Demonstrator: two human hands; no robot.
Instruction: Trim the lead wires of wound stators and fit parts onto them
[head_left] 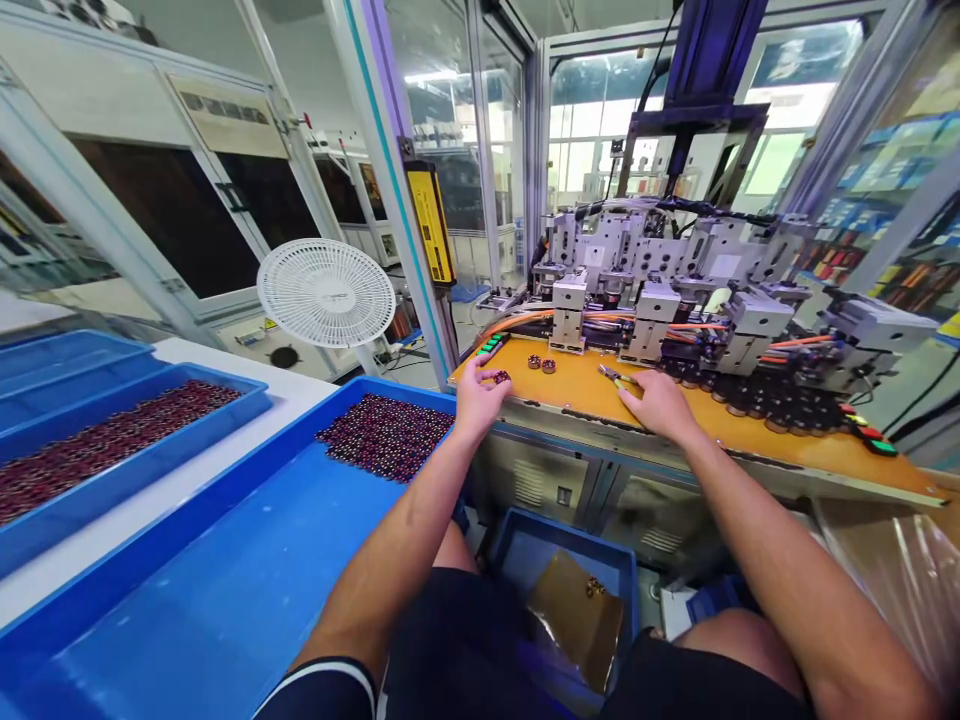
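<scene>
My left hand (478, 394) rests on the near left corner of the orange work plate (585, 392), fingers pinched on a small dark red ring-shaped part (501, 377). Two more such parts (541, 363) lie on the plate just beyond it. My right hand (658, 400) lies on the plate to the right, closed on tweezers (613, 374) whose tips point left towards those parts. Behind both hands stands a grey machine (660, 290) with orange cables and a row of dark parts (757, 395) along its front.
A blue tray (247, 560) at my left holds a heap of the dark red parts (386, 435). A second blue tray (112, 440) with more lies further left. A white fan (326, 293) stands behind. A blue bin (559, 580) with a brown bag sits below, between my knees.
</scene>
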